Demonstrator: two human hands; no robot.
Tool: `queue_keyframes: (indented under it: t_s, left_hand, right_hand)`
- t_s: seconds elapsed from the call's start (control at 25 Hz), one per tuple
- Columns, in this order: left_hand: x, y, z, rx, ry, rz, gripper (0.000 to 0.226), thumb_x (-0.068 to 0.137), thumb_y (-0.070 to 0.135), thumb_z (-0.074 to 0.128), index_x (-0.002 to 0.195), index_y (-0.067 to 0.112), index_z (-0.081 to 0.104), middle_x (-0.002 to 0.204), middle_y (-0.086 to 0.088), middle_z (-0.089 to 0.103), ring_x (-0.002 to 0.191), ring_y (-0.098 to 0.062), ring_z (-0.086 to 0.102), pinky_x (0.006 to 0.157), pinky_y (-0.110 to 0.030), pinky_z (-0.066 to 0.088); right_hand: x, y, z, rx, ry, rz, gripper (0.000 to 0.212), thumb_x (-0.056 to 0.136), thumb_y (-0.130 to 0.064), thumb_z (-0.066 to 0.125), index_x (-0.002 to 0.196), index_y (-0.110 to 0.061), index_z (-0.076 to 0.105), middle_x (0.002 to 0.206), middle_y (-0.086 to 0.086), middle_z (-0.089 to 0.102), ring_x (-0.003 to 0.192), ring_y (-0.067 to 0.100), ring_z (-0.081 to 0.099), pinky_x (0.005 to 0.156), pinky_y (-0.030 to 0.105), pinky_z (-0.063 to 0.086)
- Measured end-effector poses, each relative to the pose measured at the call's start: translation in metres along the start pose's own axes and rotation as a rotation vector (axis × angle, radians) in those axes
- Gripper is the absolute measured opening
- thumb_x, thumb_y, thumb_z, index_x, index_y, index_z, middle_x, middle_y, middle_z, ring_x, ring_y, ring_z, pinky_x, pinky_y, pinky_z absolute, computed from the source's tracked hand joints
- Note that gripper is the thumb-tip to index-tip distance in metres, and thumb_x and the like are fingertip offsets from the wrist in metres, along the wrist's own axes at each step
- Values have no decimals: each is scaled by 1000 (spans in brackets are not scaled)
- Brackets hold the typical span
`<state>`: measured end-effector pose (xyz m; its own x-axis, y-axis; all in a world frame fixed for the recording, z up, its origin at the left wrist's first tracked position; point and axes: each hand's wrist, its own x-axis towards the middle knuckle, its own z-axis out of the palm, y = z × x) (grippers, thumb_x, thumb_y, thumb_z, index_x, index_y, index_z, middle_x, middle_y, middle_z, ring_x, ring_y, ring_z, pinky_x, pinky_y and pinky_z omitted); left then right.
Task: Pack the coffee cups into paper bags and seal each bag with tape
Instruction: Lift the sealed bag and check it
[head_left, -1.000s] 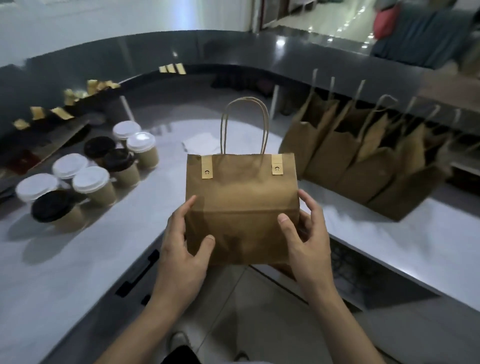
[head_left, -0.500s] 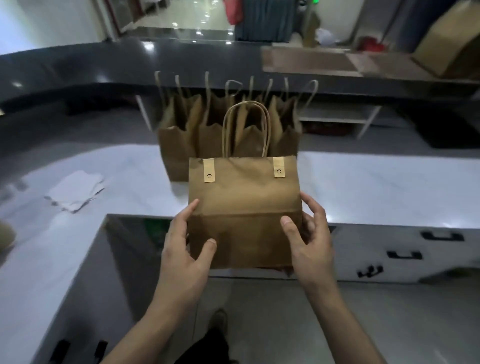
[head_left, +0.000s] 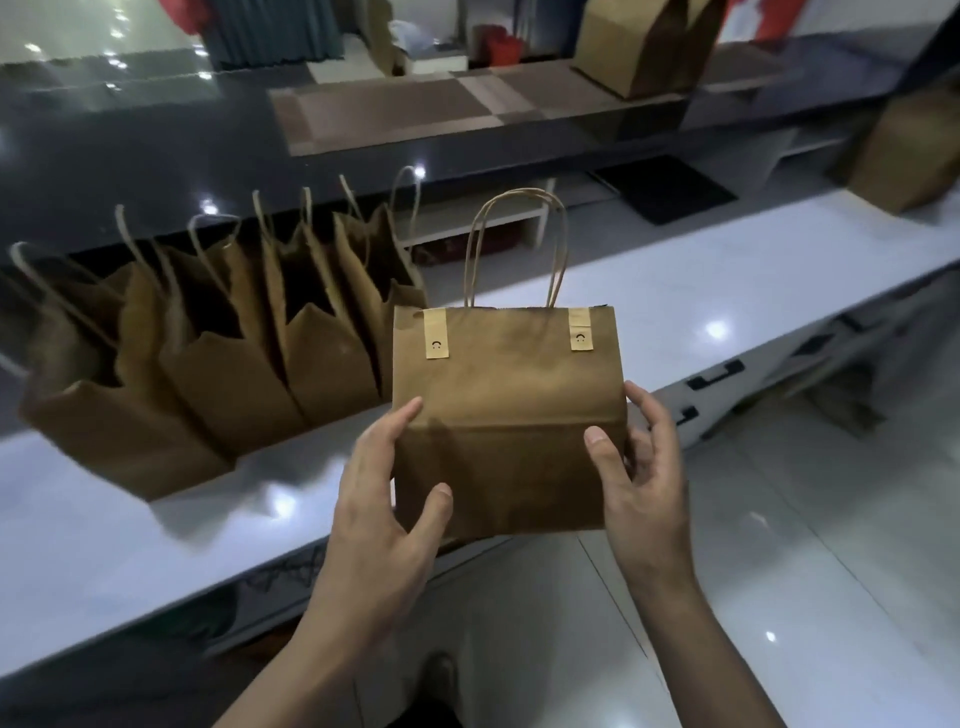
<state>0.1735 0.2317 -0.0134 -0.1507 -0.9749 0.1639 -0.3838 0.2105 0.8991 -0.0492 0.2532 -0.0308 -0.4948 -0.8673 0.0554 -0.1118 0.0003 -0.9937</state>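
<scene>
1. Over the near edge of the white counter (head_left: 727, 291), head view: a brown paper bag (head_left: 506, 415) is held upright in the air, with its handles up.
2. Gripping its left side is the left hand (head_left: 384, 493), thumb on the front. The right hand (head_left: 639, 467) clamps the right side, thumb in front and fingers wrapped behind.
3. Two tape strips (head_left: 436, 335) fold over its closed top.
4. On the counter's left part stands a row of open bags (head_left: 208, 374), tops gaping.
</scene>
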Motion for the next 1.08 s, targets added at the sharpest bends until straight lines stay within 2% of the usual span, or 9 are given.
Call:
queue_keyframes:
  t_s: [0.16, 0.32, 0.48, 0.64, 0.76, 0.88, 1.08]
  left_hand:
    - [28, -1, 21, 14, -116, 22, 65, 92, 23, 65, 145, 49, 37, 143, 28, 43, 134, -4, 44, 108, -45, 45]
    - [49, 6, 47, 6, -180, 44, 65, 90, 27, 63, 146, 46, 37, 144, 27, 43, 135, -1, 42, 110, -42, 43]
    - [72, 16, 76, -1, -201, 30, 63, 93, 21, 65, 145, 46, 39, 141, 23, 48, 132, -1, 46, 110, -42, 44]
    - [102, 33, 112, 33, -164, 10, 66, 92, 17, 66, 143, 49, 40, 138, 28, 48, 130, 2, 46, 109, -40, 45]
    - [125, 46, 141, 42, -126, 5, 65, 92, 19, 66, 143, 49, 40, 140, 25, 47, 130, 0, 46, 109, -34, 43]
    - [145, 55, 164, 46, -104, -12, 64, 93, 21, 65, 143, 50, 38, 140, 23, 46, 126, 5, 45, 103, -24, 41]
    - [178, 62, 182, 41, -37, -31, 63, 93, 19, 66, 143, 47, 39, 141, 20, 47, 126, 4, 46, 100, -20, 40]
  right_hand:
    - [7, 4, -19, -35, 101, 30, 59, 85, -55, 66, 141, -49, 46, 139, -5, 62, 131, 19, 56, 107, 57, 46]
    - [18, 9, -41, -46, 182, 55, 58, 84, -54, 67, 138, -51, 48, 136, -5, 63, 129, 18, 58, 106, 55, 48]
    - [48, 12, -61, -33, 202, 46, 50, 91, -42, 69, 136, -49, 50, 131, -6, 66, 123, 13, 62, 104, 54, 50]
    - [94, 15, -85, -8, 163, 43, 53, 89, -48, 68, 138, -48, 48, 133, -8, 63, 124, 13, 60, 103, 53, 52]
    - [131, 16, -102, 8, 128, 44, 53, 90, -48, 69, 138, -50, 47, 131, -11, 63, 123, 11, 59, 103, 53, 51]
    - [164, 20, -116, 6, 90, 28, 53, 91, -49, 68, 139, -50, 46, 135, -8, 62, 129, 17, 56, 105, 55, 49]
    - [213, 20, -119, 24, 28, 31, 58, 87, -61, 67, 139, -57, 41, 138, -3, 60, 131, 21, 54, 102, 56, 51]
